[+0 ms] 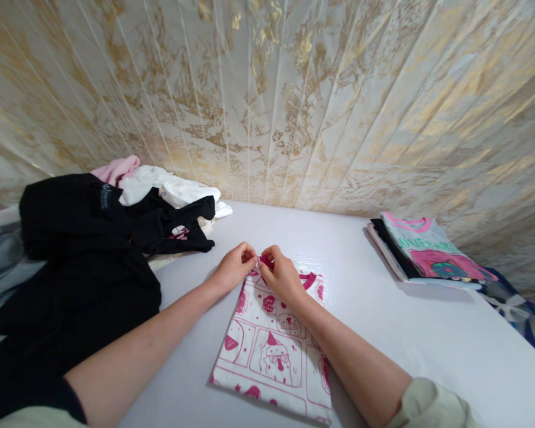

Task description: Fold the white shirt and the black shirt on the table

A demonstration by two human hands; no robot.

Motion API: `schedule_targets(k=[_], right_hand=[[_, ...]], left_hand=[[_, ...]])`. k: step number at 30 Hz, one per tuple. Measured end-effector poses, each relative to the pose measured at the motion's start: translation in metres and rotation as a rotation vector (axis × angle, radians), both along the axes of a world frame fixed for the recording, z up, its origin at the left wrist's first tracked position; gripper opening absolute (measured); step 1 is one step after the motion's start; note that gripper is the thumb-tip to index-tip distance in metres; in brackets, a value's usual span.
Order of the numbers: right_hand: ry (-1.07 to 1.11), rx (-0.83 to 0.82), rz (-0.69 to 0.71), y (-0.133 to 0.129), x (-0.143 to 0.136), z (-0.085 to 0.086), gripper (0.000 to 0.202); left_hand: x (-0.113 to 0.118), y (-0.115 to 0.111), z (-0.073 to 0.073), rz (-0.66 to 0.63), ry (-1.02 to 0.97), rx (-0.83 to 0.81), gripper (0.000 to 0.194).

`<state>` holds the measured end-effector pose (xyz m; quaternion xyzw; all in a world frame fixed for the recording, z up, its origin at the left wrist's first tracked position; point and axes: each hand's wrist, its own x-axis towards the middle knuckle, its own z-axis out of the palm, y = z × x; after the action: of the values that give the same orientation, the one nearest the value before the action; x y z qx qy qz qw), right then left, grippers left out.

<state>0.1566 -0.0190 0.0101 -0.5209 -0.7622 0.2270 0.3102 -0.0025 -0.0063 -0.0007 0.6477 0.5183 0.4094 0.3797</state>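
A folded white T-shirt (274,356) with magenta cartoon print lies flat on the table in front of me, its magenta neckband at the far end. My left hand (237,264) pinches the shirt's far left corner between thumb and fingers. Close beside it, my right hand (280,273) is closed on the neckband at the left of the collar. The fingertips of both hands nearly meet there. Part of the collar is hidden behind my right hand, and my right forearm covers some of the shirt's right side.
Loose clothes are heaped at the left, with a black garment (75,220) on top and a white one (169,184) behind. On the right sits a stack of folded shirts (428,249). A patterned curtain (267,107) hangs behind the white table (383,339).
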Motion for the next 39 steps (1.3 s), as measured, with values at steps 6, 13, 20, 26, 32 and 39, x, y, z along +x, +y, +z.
schedule_targets(k=[6,13,20,26,32,39], right_hand=[[-0.265,0.038,-0.034,-0.001,-0.004,0.003,0.012],[-0.402,0.094,-0.065,-0.002,-0.004,0.001,0.008],[-0.491,0.063,-0.109,-0.004,-0.003,0.005,0.01],[-0.538,0.094,-0.101,-0.003,-0.001,0.005,0.01],[-0.507,0.075,-0.096,-0.002,-0.001,0.002,0.012],[-0.425,0.091,-0.158,0.014,0.035,0.036,0.013]], left_hand=[[0.008,-0.008,-0.002,0.116,0.293,0.118,0.008],[0.009,-0.011,0.002,0.112,0.354,0.152,0.012],[0.007,-0.008,0.0,0.149,0.39,0.203,0.011],[0.005,-0.02,0.007,0.172,0.407,0.213,0.005],[0.024,-0.053,0.019,0.042,0.88,0.298,0.007],[0.027,-0.056,0.013,0.046,0.937,0.327,0.027]])
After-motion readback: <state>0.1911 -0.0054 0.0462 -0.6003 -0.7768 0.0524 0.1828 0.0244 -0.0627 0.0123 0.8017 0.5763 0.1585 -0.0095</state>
